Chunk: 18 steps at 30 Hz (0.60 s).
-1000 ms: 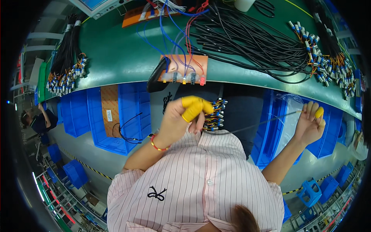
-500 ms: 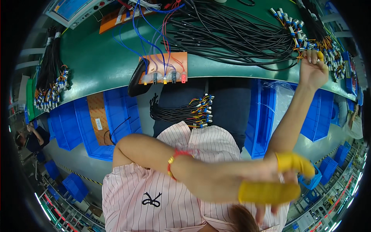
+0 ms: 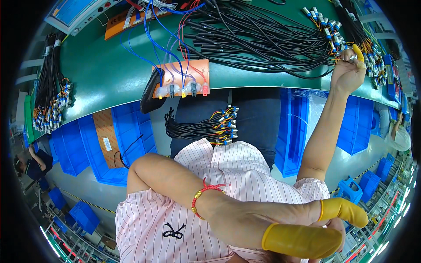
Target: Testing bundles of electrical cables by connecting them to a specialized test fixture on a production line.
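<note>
My left hand (image 3: 302, 225) is held close to me at the lower right, its arm crossing my striped shirt. Yellow finger cots cover two of its digits, which are spread apart with nothing between them; its other fingers are partly hidden. At the right of the bench, my right hand (image 3: 349, 72) is closed with its fingers curled and one yellow finger cot pointing up. It is beside the metal connectors (image 3: 334, 40) and orange wires at the end of a bundle of black cables (image 3: 263, 39). What it grips, if anything, is hidden.
A small bunch of black cables (image 3: 197, 130) lies on my lap. An orange test board (image 3: 188, 81) with blue and red wires sits at the green bench's (image 3: 96, 74) front edge. More cable bundles (image 3: 52, 87) lie left and far right. Blue bins (image 3: 291, 131) stand below.
My left hand has moved slightly right and down and is sharper now. My right hand has turned a little, its fingers curling more beside the connectors. The whole view has shifted slightly.
</note>
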{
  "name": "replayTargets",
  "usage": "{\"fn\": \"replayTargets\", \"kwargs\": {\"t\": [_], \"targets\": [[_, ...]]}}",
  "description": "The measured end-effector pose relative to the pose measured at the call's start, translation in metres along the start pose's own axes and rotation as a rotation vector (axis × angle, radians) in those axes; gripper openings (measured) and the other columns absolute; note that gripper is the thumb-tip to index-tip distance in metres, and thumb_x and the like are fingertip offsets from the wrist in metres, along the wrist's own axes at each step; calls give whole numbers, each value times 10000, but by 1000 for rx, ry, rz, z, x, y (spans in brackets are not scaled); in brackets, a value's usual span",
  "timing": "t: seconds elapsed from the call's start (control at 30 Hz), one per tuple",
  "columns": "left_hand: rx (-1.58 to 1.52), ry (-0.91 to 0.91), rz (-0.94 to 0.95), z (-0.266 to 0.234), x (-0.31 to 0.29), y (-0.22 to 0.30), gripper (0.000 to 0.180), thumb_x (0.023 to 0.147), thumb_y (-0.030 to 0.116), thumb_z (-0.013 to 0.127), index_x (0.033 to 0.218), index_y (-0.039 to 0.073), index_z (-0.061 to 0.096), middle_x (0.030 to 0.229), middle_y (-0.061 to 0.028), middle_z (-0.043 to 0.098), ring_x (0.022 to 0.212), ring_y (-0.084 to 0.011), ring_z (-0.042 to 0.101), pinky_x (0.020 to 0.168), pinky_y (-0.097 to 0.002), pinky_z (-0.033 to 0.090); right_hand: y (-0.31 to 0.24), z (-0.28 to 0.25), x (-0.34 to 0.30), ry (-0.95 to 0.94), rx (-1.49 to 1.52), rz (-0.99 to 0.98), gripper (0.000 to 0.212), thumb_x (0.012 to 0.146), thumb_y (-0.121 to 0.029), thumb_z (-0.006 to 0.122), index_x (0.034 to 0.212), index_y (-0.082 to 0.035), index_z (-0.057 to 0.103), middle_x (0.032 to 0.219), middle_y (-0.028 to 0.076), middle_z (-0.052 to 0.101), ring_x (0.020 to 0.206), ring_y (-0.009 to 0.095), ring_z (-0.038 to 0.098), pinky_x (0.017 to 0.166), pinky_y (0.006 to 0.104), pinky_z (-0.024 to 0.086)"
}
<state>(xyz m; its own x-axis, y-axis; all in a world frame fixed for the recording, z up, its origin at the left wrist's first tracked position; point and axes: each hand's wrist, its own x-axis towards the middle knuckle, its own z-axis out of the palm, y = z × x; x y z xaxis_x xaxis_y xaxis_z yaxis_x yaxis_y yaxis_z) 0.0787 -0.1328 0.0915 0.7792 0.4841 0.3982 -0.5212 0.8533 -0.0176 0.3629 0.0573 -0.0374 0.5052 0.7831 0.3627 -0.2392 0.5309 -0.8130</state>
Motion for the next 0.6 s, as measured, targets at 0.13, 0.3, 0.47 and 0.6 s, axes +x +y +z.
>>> {"fn": "replayTargets", "kwargs": {"t": [0.13,0.3,0.47,0.6], "targets": [[106,19,-157,10,1,26,681,899,225,640,1385,-112,302,893,-55,619,1000,-206,590,875,-316,499,0,2,5,20,-13,-21,353,793,-154,417,998,82,579,745,90,470,709,176,414,715,313,351],[250,-193,380,-21,-7,-30,672,910,240,633,1391,-99,310,951,-42,629,1048,-221,592,906,-347,501,1,-7,12,-69,0,65,369,800,-144,439,1040,98,581,759,113,489,740,202,432,768,336,360],[322,-249,814,-27,3,-46,584,930,255,618,1433,120,355,1117,-65,613,1145,-256,543,928,-468,464,4,-6,15,-10,-1615,-650,392,917,-240,532,1137,80,587,1029,145,601,908,215,533,872,310,383],[856,166,-193,-12,-68,61,442,946,181,611,1334,30,461,1185,-72,551,1031,-137,553,850,-275,462,-21,73,-79,-248,-1038,-589,253,924,-103,542,1121,42,607,1013,133,616,910,213,568,838,332,424]]}}
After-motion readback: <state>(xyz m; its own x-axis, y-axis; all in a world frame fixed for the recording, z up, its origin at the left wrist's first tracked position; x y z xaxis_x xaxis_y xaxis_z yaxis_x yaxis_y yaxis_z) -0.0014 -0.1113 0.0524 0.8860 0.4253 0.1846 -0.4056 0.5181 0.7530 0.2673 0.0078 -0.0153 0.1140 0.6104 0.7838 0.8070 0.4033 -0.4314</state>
